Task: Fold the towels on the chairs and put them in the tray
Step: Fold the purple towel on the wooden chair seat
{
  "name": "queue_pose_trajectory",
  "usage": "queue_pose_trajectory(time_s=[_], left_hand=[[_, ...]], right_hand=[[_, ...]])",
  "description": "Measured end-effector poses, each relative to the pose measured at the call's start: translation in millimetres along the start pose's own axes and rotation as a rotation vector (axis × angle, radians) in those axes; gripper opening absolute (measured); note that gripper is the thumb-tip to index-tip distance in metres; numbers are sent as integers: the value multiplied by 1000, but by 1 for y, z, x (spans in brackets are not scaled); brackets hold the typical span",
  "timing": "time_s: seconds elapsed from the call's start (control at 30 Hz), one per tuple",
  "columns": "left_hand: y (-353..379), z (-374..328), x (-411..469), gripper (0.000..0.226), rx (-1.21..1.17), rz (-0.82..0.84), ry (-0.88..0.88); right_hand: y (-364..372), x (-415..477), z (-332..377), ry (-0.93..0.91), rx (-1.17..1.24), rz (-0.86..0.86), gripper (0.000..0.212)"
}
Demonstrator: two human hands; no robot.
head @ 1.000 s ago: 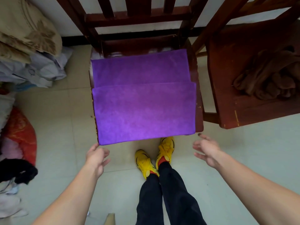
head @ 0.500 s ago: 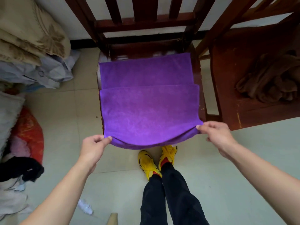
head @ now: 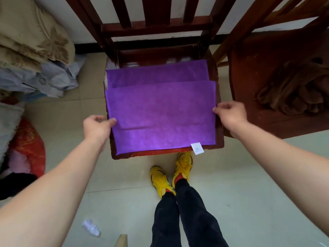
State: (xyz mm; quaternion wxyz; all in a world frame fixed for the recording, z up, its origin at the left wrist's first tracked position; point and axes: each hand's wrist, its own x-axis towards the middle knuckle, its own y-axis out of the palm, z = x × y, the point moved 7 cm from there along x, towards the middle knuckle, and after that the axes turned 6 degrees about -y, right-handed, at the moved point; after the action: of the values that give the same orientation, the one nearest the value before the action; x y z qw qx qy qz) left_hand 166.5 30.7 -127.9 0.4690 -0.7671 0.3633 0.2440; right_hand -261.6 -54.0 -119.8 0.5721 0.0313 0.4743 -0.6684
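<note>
The left hand [head: 96,127] pinches the left edge of the purple towel [head: 160,111] between thumb and fingers, and the right hand [head: 229,113] pinches its right edge the same way, so both hands are closed on the cloth at about mid-depth of the chair seat. The towel lies flat on the seat of a dark red wooden chair [head: 167,152], folded so that an upper layer covers the middle and a lower layer shows beyond it at the far side and again at the near side; a faint crease runs across the cloth near the left hand. A small white label [head: 197,148] hangs from the towel's near right corner, over the front edge of the seat. The chair's slatted back rises at the far side. To the right stands a second wooden chair [head: 252,107], with a crumpled brown towel [head: 293,93] bunched on its seat, well apart from the purple one. Near the viewer, below the first chair, are the person's yellow shoes [head: 170,177] and black trousers [head: 187,218] on the pale tiled floor [head: 249,184]. At the far left lies a heap of beige and grey bedding [head: 32,50], with a red cushion [head: 28,148] nearer. A small clear plastic bottle [head: 91,228] lies on the floor at the near left.
</note>
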Motion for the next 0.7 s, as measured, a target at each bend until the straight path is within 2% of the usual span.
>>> queue_pose_trajectory(time_s=[0.1,0.17,0.27,0.4,0.53,0.7], left_hand=[[4,58,-24,32,84,-15,-99],[7,88,-32,37,134,-32,-163],[18,107,-36,43,38,31,-220],[14,100,-50,27,-163,36,-271],[-8,92,-78,24,-287,69,-283],[-35,90,-122,25,-290,79,-255]], right_hand=[[4,-39,-41,87,-158,67,22],[15,-58,-62,143,-176,136,24],[27,-66,-77,197,-1,152,35],[17,-70,-68,232,254,56,28],[-10,-96,-55,198,327,33,21],[-34,-134,-50,204,365,3,21]])
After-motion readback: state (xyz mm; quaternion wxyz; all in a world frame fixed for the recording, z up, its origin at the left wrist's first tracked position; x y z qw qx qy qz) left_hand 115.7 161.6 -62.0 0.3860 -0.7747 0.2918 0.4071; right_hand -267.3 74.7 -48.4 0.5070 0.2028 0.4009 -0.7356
